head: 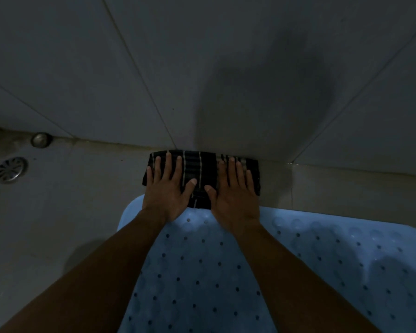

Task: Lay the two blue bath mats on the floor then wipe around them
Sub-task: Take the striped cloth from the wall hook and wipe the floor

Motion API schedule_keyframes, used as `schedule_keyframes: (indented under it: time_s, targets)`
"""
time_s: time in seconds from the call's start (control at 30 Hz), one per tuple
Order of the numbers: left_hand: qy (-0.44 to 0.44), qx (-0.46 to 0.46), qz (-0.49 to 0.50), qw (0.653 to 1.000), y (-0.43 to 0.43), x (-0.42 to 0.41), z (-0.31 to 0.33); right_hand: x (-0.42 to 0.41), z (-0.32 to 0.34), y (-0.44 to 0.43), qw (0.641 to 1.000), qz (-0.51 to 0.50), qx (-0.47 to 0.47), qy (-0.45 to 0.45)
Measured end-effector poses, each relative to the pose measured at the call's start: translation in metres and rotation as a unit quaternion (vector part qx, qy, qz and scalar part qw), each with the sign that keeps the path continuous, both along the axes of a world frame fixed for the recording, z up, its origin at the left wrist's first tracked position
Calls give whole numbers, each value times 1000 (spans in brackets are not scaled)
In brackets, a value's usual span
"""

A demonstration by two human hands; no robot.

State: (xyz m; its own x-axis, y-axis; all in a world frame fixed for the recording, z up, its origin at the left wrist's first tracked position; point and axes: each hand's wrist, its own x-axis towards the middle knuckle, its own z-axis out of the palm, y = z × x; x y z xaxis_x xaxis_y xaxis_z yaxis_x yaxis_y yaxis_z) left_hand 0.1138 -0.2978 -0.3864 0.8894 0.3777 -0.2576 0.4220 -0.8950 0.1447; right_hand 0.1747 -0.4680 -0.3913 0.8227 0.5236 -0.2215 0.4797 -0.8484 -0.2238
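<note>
A: Head view, looking straight down, and both hands are laid flat on a folded cloth [200, 175], dark with pale stripes. The left hand [169, 189] is pressed on the cloth's left half, fingers spread wide. The right hand [234, 192] is pressed on the right half, fingers straight and closer together. Nothing is gripped by either; the palms are open and turned down.

B: And the cloth itself is placed where?

A: It is set on the pale floor [70, 200], its far edge pushed right up against the foot of the tiled wall [106, 68]. Its near edge is touching the far rim of a blue bath mat [202, 272], or just overlapping it; that cannot be settled in this dim light.

B: The mat is laid out flat?

A: It is spread on the floor beneath both forearms, dotted with small holes and round suction bumps, and it runs off the near and right edges of the view. Only one blue surface can be made out; whether a second mat is part of it cannot be told.

B: Anything off to the left?

A: A round metal drain [10, 169] is seen in the floor at far left, well apart from the cloth, with a small round metal cap [41, 139] just beyond it near the wall. A soft shadow is cast on the wall above the hands.
</note>
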Motion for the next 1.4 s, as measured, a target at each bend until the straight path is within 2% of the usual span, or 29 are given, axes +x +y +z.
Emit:
schedule_keyframes:
  time_s: [0.4,0.8,1.2,1.4]
  targets:
    - [26,-8,-23,999,-72,31,3,31,11,-72,999,0,-41,18]
    - [44,5,-30,999,-144,56,6,56,7,-144,999,2,-41,18]
    - [62,-6,-45,997,-243,90,4,86,8,-241,997,-19,-69,33]
    - [65,-15,-33,997,-273,99,4,103,9,-276,997,13,-63,45]
